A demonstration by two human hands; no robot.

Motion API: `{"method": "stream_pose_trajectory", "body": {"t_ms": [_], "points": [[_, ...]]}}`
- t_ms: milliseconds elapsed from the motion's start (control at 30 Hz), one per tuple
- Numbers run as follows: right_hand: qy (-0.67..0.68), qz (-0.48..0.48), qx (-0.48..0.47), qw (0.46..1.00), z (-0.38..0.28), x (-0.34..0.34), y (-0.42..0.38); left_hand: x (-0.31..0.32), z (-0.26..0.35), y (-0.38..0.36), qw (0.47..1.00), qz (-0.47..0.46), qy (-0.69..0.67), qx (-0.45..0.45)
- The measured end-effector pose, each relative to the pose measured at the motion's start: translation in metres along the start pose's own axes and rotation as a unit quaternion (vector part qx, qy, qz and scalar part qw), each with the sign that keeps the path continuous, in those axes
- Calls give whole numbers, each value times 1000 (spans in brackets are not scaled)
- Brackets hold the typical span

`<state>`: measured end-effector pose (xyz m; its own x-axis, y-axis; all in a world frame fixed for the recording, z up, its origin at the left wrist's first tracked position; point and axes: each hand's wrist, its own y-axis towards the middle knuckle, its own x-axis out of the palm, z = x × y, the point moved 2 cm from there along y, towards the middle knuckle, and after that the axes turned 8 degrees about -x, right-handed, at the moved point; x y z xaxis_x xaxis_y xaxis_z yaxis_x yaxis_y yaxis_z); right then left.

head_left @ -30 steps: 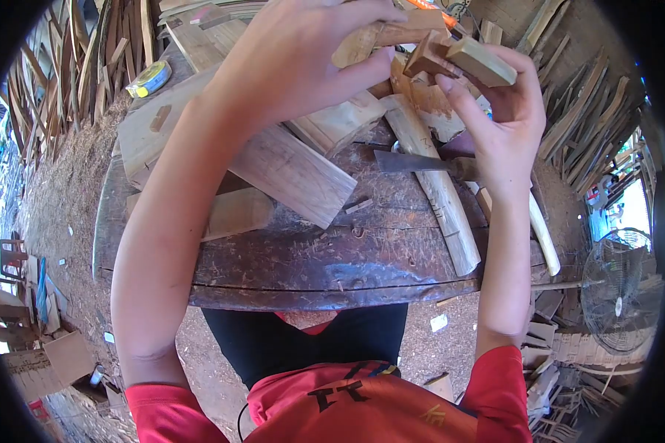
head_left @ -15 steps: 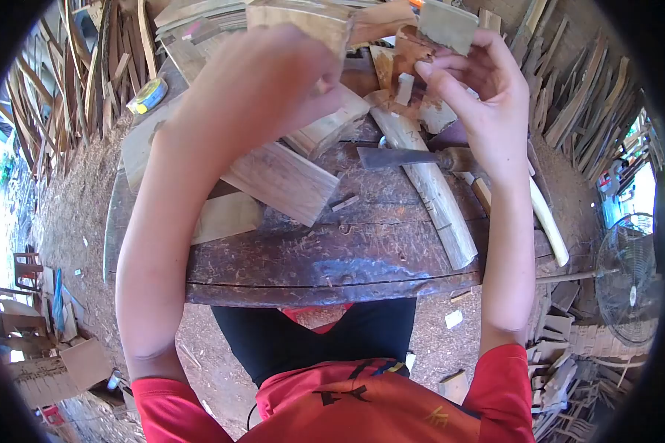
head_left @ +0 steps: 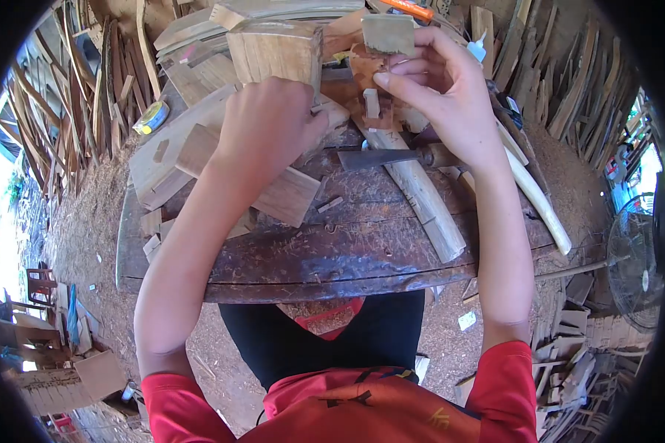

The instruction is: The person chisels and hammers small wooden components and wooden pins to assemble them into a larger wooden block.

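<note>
My left hand (head_left: 272,118) is closed, its back toward me, over the left middle of the bench. Whatever its curled fingers hold, if anything, is hidden. Just beyond it stands a pale wooden block (head_left: 273,53); a flat board (head_left: 292,198) lies under the wrist. At the back right, my right hand (head_left: 451,96) grips a small grey-green flat piece (head_left: 388,33) at its edge, thumb apart below. Beneath that piece is a brown, patchy sheet (head_left: 366,70) with a small white block (head_left: 372,103) by it. Near the right wrist rests a wooden-handled blade (head_left: 380,159).
The worn wooden bench (head_left: 332,255) carries a long pale stick (head_left: 425,199), a curved pale stick (head_left: 539,196), a tape roll (head_left: 152,117), an orange tool (head_left: 408,9) and a white bottle (head_left: 478,49). Wood strips lean behind; a fan (head_left: 635,266) stands at right.
My left hand has come down nearer to me from over the wooden block. My right hand has moved left with the grey-green flat piece. The view has shifted slightly.
</note>
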<state>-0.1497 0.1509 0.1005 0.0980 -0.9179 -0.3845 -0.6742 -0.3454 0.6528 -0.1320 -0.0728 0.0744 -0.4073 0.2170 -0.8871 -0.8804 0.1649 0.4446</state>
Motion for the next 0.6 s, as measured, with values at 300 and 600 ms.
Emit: {"method": "stream_pose_trajectory", "body": {"t_ms": [300, 600], "points": [[10, 8, 2, 1000, 8, -6, 2, -10, -11, -1, 994, -45, -96, 18], [-4, 13, 37, 999, -4, -9, 3, -7, 2, -6, 998, 19, 3, -53]]}}
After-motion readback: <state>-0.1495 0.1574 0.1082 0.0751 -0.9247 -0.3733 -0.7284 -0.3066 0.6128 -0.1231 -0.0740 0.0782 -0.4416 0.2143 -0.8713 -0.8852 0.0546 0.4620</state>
